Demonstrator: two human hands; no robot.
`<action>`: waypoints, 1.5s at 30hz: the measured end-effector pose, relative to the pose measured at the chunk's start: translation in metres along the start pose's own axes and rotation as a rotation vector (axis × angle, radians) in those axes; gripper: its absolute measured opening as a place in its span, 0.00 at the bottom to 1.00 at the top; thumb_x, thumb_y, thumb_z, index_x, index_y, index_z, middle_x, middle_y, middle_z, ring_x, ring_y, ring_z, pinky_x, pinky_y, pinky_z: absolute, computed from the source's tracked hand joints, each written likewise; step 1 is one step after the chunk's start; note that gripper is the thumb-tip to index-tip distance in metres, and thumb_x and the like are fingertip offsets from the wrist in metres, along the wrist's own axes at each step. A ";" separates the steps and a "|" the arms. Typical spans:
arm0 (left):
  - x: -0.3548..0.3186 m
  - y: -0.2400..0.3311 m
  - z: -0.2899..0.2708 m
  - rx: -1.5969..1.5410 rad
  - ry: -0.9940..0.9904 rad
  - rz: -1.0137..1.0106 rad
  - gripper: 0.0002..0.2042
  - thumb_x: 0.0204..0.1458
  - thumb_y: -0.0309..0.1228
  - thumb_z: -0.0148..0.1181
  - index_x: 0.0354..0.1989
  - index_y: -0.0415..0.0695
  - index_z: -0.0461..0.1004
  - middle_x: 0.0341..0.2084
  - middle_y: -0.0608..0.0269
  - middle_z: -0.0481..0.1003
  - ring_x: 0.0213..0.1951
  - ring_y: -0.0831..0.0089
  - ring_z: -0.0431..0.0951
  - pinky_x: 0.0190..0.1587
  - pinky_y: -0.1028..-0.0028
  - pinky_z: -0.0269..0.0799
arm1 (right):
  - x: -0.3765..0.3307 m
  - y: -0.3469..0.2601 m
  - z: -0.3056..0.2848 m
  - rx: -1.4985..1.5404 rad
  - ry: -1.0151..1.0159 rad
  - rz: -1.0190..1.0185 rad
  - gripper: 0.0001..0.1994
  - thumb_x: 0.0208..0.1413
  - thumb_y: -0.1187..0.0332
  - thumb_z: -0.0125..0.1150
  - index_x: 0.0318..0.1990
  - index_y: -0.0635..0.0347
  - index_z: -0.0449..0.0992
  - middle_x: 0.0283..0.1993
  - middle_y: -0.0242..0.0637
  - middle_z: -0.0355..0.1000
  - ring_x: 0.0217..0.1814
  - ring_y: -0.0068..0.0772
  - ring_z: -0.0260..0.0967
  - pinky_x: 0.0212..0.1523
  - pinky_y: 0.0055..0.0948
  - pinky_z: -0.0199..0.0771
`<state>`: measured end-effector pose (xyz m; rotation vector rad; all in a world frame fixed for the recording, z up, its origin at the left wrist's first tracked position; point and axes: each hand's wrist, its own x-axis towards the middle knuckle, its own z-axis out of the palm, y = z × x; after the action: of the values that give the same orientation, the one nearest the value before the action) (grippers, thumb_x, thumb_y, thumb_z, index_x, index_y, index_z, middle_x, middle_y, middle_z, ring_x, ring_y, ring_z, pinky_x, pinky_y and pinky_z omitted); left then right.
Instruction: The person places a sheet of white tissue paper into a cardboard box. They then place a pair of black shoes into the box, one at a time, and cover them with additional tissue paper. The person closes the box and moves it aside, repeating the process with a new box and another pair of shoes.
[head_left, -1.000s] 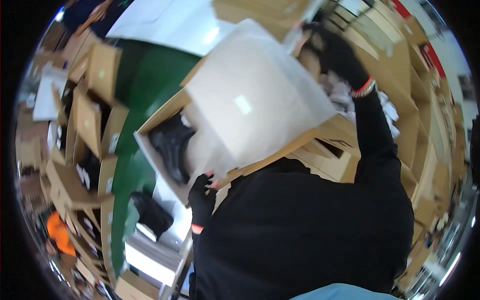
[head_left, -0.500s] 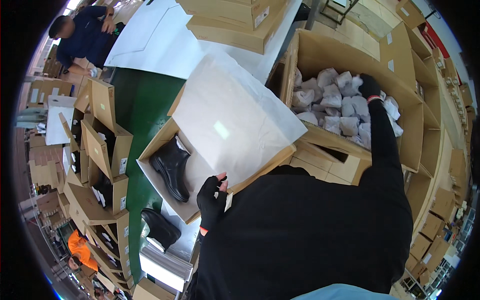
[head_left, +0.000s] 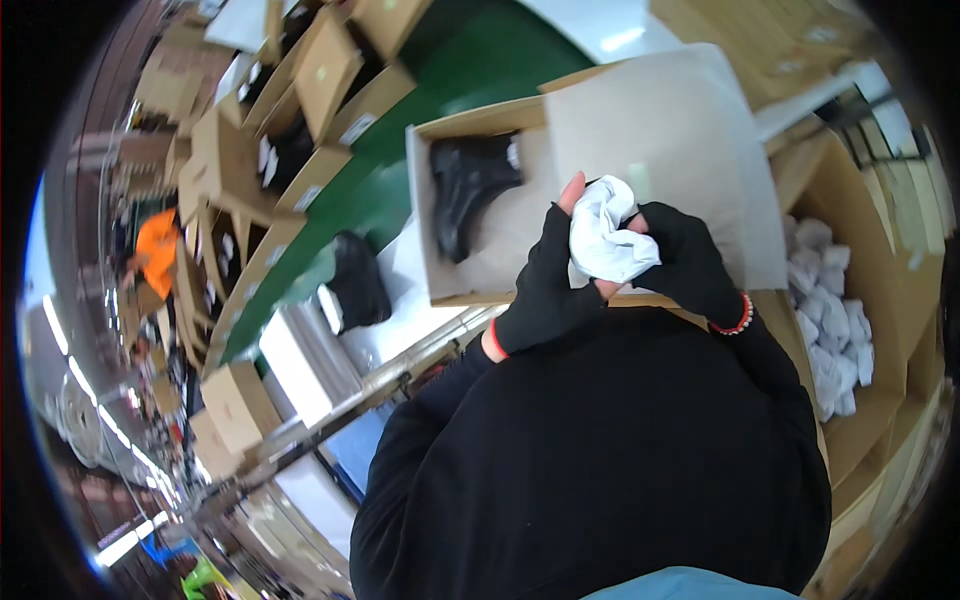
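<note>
A crumpled wad of white tissue paper (head_left: 608, 235) is held between my two gloved hands, over the near edge of an open shoebox (head_left: 470, 298). My left hand (head_left: 545, 285) grips its left side with the thumb and fingers around it. From the right, the fingers of my right hand (head_left: 685, 255) close on the same wad. One black boot (head_left: 462, 190) lies on its side in the left part of the box. White lining paper (head_left: 690, 130) is folded back over the box's right side. A second black boot (head_left: 357, 280) lies on the bench, left of the box.
At right stands a large carton (head_left: 885, 410) with several white paper wads (head_left: 832, 300) inside. Open shoeboxes (head_left: 225, 165) with black footwear line the green conveyor (head_left: 470, 55) at left. A stack of white sheets (head_left: 300, 365) sits near the second boot. A person in orange (head_left: 157, 250) is far left.
My right hand has come out of the large carton with a paper wad and met my left hand above the shoebox. The whole view has turned, shifting the boxes within it.
</note>
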<state>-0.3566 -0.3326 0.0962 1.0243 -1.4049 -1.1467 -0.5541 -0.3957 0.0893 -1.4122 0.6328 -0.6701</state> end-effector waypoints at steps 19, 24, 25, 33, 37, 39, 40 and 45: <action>-0.108 -0.135 -0.158 1.263 -0.140 -0.244 0.09 0.46 0.27 0.57 0.37 0.45 0.74 0.38 0.53 0.72 0.36 0.58 0.76 0.31 0.61 0.72 | 0.268 0.184 0.145 -1.450 -0.618 -0.513 0.48 0.32 0.57 0.75 0.67 0.36 0.58 0.70 0.35 0.52 0.73 0.49 0.44 0.64 0.58 0.52; -0.127 -0.161 -0.186 1.320 -0.097 -0.199 0.13 0.47 0.27 0.57 0.43 0.45 0.74 0.39 0.49 0.72 0.39 0.56 0.75 0.35 0.60 0.71 | 0.274 0.195 0.161 -1.320 -0.562 -0.511 0.48 0.32 0.56 0.75 0.67 0.37 0.57 0.70 0.36 0.52 0.72 0.50 0.44 0.62 0.57 0.57; -0.128 -0.165 -0.191 1.257 -0.053 -0.253 0.16 0.46 0.28 0.59 0.46 0.45 0.73 0.41 0.48 0.71 0.41 0.56 0.74 0.39 0.59 0.71 | 0.275 0.195 0.164 -1.285 -0.558 -0.495 0.48 0.32 0.57 0.75 0.67 0.38 0.57 0.69 0.36 0.52 0.72 0.50 0.44 0.63 0.56 0.57; -0.148 -0.120 -0.265 1.040 0.621 -0.307 0.24 0.46 0.35 0.65 0.51 0.39 0.69 0.47 0.48 0.71 0.49 0.51 0.70 0.51 0.61 0.66 | 0.240 0.150 0.146 -1.040 -0.345 -0.416 0.41 0.45 0.61 0.68 0.68 0.54 0.54 0.67 0.47 0.52 0.71 0.52 0.47 0.65 0.43 0.57; -0.218 -0.225 -0.286 1.470 0.608 -0.463 0.27 0.46 0.44 0.64 0.51 0.40 0.68 0.49 0.44 0.65 0.51 0.48 0.66 0.52 0.56 0.61 | 0.198 0.116 0.139 -0.891 -0.367 -0.374 0.38 0.50 0.61 0.65 0.68 0.55 0.54 0.67 0.49 0.54 0.68 0.50 0.53 0.65 0.40 0.58; -0.209 -0.215 -0.281 1.310 0.589 -0.453 0.23 0.48 0.40 0.63 0.49 0.41 0.69 0.43 0.48 0.69 0.48 0.52 0.68 0.52 0.57 0.61 | 0.174 0.104 0.134 -0.926 -0.383 -0.224 0.37 0.50 0.61 0.65 0.67 0.56 0.55 0.66 0.49 0.56 0.67 0.50 0.56 0.64 0.39 0.59; -0.212 -0.212 -0.284 1.203 0.597 -0.484 0.21 0.49 0.38 0.62 0.48 0.40 0.69 0.42 0.49 0.69 0.47 0.52 0.69 0.51 0.58 0.62 | 0.164 0.092 0.133 -0.854 -0.390 -0.148 0.36 0.50 0.62 0.65 0.66 0.56 0.57 0.65 0.48 0.58 0.67 0.48 0.56 0.64 0.39 0.60; -0.138 -0.078 -0.231 0.678 0.715 -0.142 0.14 0.56 0.28 0.54 0.50 0.40 0.68 0.29 0.58 0.69 0.33 0.63 0.74 0.38 0.68 0.69 | 0.154 0.057 0.101 -0.933 -0.192 -0.192 0.31 0.49 0.68 0.67 0.63 0.55 0.64 0.65 0.43 0.61 0.65 0.41 0.61 0.62 0.35 0.63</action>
<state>-0.1087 -0.2414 0.0028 1.8105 -1.1355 -0.2871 -0.3735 -0.4412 0.0380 -2.3935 0.6923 -0.3722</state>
